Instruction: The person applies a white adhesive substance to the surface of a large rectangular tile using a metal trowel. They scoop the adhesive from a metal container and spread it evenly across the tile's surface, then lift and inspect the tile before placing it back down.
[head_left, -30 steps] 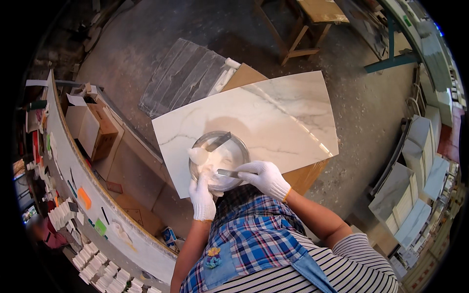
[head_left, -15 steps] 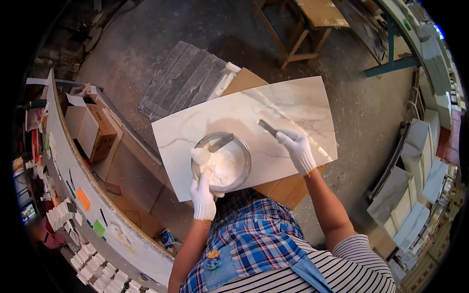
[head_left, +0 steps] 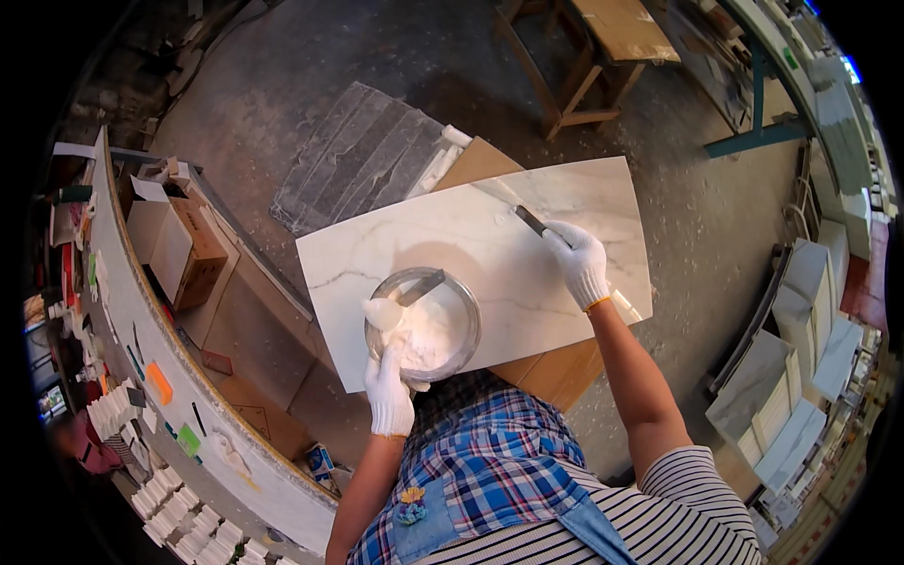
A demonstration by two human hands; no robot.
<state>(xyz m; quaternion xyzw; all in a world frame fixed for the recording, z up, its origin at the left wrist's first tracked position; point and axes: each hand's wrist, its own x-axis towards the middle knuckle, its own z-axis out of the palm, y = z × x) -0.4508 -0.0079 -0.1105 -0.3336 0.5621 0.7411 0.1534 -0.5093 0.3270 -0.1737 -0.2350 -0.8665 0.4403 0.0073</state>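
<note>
Both my hands wear white gloves. My left hand [head_left: 389, 391] is closed on the near-left rim of a round metal bowl [head_left: 474, 332], held above the near part of a white marble-look slab [head_left: 348, 254]. A white, paste-like mass [head_left: 431, 339] lies in the bowl. A grey flat blade [head_left: 422, 285] lies against the bowl's far rim, and a rounded white lump or scoop [head_left: 383, 314] sits at its left side. My right hand [head_left: 577, 264], over the slab's right half, grips a short dark flat tool [head_left: 530, 219] pointing far-left; its exact kind is unclear.
Cardboard [head_left: 556, 372] lies under the slab. Beyond it is a grey wrapped stack [head_left: 353, 155] on the floor. A wooden stand [head_left: 626, 38] is at the far right, and stacked tiles [head_left: 763, 386] line the right. A curved bench edge [head_left: 212, 400] and an open carton [head_left: 193, 250] are on the left.
My right hand has moved slightly away from me and to the right with the dark tool. The bowl has shifted a little nearer in my left hand.
</note>
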